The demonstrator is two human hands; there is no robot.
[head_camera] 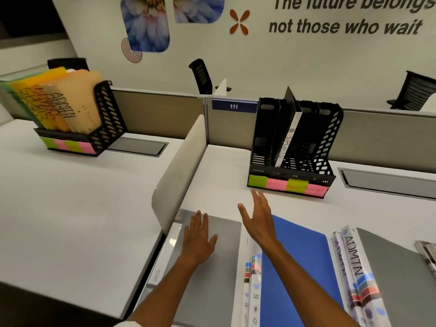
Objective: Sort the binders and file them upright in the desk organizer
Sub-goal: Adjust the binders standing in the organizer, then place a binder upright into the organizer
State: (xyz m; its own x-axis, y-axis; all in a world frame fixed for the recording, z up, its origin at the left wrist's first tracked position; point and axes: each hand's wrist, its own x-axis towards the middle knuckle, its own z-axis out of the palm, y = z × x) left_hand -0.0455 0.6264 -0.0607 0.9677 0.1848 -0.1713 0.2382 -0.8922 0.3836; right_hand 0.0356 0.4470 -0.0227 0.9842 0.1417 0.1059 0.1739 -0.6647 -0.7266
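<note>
A black desk organizer (328, 147) with green and pink sticky labels along its front stands at the back of the desk. One binder marked SPORTS (289, 135) stands upright in its second slot. My left hand (199, 237) rests flat, fingers straight, on a grey binder (224, 260) lying on the desk. My right hand (259, 215) hovers open above the desk, between the organizer and a flat blue binder (299, 267). A grey binder labelled ADMIN (389, 274) lies to the right.
A white divider panel (179, 166) splits the desk on the left. Beyond it a second black organizer (103, 119) holds several labelled folders. Grey cable trays (387, 182) sit at the back. More binder edges (427, 251) show at far right.
</note>
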